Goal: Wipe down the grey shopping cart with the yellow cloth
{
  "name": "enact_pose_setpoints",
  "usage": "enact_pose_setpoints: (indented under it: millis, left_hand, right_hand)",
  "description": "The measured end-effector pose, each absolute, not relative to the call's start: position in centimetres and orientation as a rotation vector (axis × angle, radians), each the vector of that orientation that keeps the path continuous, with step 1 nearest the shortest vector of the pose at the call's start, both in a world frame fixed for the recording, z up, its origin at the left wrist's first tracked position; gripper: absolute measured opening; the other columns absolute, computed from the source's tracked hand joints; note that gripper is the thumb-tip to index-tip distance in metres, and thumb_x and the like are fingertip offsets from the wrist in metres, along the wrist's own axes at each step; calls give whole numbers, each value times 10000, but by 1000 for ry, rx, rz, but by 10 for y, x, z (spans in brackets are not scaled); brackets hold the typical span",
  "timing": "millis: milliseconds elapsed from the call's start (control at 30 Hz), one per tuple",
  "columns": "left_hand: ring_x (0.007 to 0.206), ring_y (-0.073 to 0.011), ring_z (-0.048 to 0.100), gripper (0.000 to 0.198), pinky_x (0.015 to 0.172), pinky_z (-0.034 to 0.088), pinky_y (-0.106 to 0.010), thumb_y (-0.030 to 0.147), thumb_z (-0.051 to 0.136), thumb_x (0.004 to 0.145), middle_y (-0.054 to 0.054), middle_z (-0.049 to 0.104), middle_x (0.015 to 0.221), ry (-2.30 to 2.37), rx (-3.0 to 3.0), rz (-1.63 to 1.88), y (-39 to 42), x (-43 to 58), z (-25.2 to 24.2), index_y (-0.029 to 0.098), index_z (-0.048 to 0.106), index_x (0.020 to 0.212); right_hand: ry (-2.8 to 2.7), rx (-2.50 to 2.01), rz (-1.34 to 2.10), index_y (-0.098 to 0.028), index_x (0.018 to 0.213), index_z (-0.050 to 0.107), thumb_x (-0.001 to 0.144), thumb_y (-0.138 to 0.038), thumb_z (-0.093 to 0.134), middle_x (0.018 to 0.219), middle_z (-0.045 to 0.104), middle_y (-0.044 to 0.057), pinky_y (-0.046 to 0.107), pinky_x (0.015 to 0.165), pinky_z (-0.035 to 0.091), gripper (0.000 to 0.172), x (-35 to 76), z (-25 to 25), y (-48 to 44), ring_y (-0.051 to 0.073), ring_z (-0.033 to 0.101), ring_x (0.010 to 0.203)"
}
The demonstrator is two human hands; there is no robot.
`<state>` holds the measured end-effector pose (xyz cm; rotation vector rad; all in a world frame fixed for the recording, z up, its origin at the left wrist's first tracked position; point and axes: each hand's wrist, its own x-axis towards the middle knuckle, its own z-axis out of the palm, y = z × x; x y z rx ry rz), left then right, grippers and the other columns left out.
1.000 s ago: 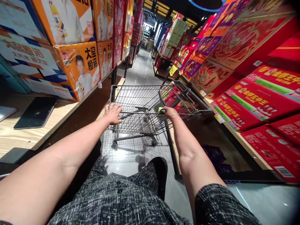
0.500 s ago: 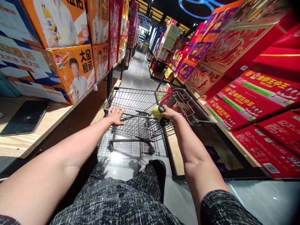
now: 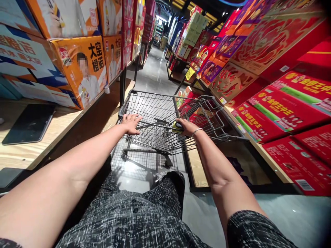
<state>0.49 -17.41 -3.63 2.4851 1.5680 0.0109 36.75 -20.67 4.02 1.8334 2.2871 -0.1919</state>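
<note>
A black wire shopping cart (image 3: 152, 103) stands before me in the aisle. My left hand (image 3: 131, 124) rests on its near left rim, with the fingers spread out. At the near right of the basket, my right hand (image 3: 188, 127) is closed around a small yellow-green and black object (image 3: 177, 126). Much of that object is hidden by the fingers, so I cannot tell its kind. A second wire cart frame (image 3: 214, 113) or basket part shows just beyond my right hand, overlapping red boxes on the low shelf.
Orange drink cartons (image 3: 77, 72) are stacked on a wooden shelf at left, beside a black tablet (image 3: 29, 124). Red and gold gift boxes (image 3: 274, 113) line the right shelf. A low wooden platform (image 3: 198, 168) borders the cart. The grey floor aisle (image 3: 152, 65) runs ahead between shelves.
The view has shifted slightly, with the cart and shelves sitting a little differently in frame. Less of the yellow-green object shows beside my right hand. My left hand stays on the rim.
</note>
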Motion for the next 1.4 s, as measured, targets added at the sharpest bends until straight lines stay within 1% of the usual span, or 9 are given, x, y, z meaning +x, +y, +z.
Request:
enact_pose_setpoints:
  millis: [100,200,433,600,833,1000,1100,1233,1400]
  left_hand:
    - [1475,-436,233,1057,1162,152,-568,524,739,691,-136,189,1668,1573,2483,-45,-174,7,-32,302,237,1594]
    - [1480,-448,210,1093,1159,144,-580,451,754,684,-134,140,1680,1580,2484,-99,-175,8,-29,292,191,1608]
    - [1429,-334,345,901,1130,247,-487,199,566,711,-108,288,1640,1453,2597,-102,-170,-8,-31,220,293,1569]
    - [1437,-292,353,856,1142,221,-474,149,494,712,-67,352,1615,1403,2574,-1,-169,-14,-32,259,338,1546]
    - [1490,-305,258,1016,1179,154,-513,105,554,608,-57,232,1665,1461,2547,-76,-171,-5,-28,297,276,1566]
    - [1489,-339,252,1010,1177,154,-550,123,574,595,-81,228,1665,1512,2543,-46,-167,-5,-31,293,302,1552]
    - [1499,-328,235,988,1189,131,-549,129,569,609,-75,217,1667,1489,2554,-38,-163,-10,-34,304,309,1546]
    - [1492,-345,252,924,1194,111,-580,146,574,629,-91,271,1643,1480,2560,-36,-155,-9,-34,293,373,1519]
    - [1535,-374,113,916,1202,37,-635,131,603,686,-129,249,1646,1475,2548,-109,-158,25,-23,235,331,1555]
  right_hand:
    - [2508,1775,-272,-251,1423,477,709,-69,662,1311,561,77,317,992,440,760,359,39,-210,219,589,1117]
    - [2697,1724,-269,-230,1401,503,727,-11,549,1307,559,77,345,1036,396,710,318,30,-213,220,527,1169]
    - [2735,1831,210,-443,1509,364,977,-195,425,1588,338,6,482,1089,270,591,193,-42,-221,309,231,1404]
    - [2634,1659,94,-445,1576,209,1033,-240,223,1634,289,-5,558,1153,198,580,180,-105,-230,294,202,1451]
    - [2632,1339,-165,-319,1327,588,987,-205,391,1490,499,66,518,1148,296,410,174,-164,-234,274,352,1398]
    - [2590,1254,-217,-286,1133,680,961,-233,476,1235,648,48,446,1093,355,272,183,-159,-238,242,460,1283]
    - [2610,1296,-163,-320,1256,644,997,-246,404,1362,592,67,479,1098,328,361,212,-132,-246,268,408,1323]
    - [2607,1731,118,-445,1503,407,1001,-245,394,1569,403,20,533,1127,255,541,267,-79,-257,311,241,1433]
    - [2455,2088,224,-469,1523,385,974,-230,431,1545,431,29,574,1154,206,600,293,-81,-263,342,234,1447]
